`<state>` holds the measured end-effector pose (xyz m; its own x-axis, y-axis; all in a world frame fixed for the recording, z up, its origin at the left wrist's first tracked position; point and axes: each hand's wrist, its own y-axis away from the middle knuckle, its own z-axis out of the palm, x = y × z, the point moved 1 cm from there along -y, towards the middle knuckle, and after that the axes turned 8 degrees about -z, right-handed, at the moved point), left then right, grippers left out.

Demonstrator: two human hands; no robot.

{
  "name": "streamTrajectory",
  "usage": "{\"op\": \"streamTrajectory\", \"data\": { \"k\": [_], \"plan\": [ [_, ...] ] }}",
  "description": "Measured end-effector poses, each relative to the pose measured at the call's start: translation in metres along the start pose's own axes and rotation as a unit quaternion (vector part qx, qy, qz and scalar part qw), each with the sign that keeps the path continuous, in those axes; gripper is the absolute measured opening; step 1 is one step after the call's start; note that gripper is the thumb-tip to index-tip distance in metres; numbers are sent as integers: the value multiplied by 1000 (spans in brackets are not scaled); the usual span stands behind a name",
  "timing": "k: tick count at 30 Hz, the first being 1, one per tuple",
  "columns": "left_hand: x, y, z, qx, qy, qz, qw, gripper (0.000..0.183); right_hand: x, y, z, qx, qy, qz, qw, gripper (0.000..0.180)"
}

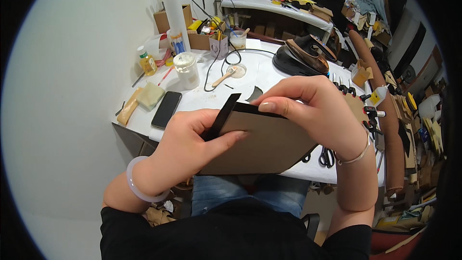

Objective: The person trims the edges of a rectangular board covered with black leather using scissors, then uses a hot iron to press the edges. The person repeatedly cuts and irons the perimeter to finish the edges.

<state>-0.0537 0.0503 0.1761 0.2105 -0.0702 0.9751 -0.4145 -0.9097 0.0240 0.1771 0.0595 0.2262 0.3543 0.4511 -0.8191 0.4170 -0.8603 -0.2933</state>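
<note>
A flat brown panel point(252, 144) with black strips along its edges is held up over my lap, at the near edge of the table. My left hand point(196, 137) grips its left side, thumb on the brown face, beside a black strip point(226, 113) that sticks up past the corner. At the top edge, my right hand point(299, 106) pinches the black border between thumb and fingers. The panel's far side is hidden. Behind it, a dark scrap point(255, 94) lies on the white table top.
A phone point(166, 110) and a sponge-like block point(150, 95) lie at left. Farther back stand a white tub point(186, 70), a brush point(223, 78) on a lid and a clothes iron point(306, 56). Scissors point(326, 157) and a clamped board point(354, 106) are at right.
</note>
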Motion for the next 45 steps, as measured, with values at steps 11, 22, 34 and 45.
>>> {"op": "streamTrajectory", "data": {
  "k": [11, 22, 34, 45],
  "plan": [
    [-13, -7, -3, -3, 18, -13, 1000, 21, 13, 2, 4, -13, 65, -83, 994, 19],
    [-43, -20, -26, -81, 45, -68, 993, 26, 29, -2, -29, -72, 126, 1, 989, 14],
    [-151, -30, -55, 162, 414, -78, 892, 45, 261, -108, -217, 287, 386, 62, 874, 73],
    [-175, -45, -68, 248, 476, -125, 835, 45, 372, -161, -280, 75, 360, 210, 906, 63]
  ]
}}
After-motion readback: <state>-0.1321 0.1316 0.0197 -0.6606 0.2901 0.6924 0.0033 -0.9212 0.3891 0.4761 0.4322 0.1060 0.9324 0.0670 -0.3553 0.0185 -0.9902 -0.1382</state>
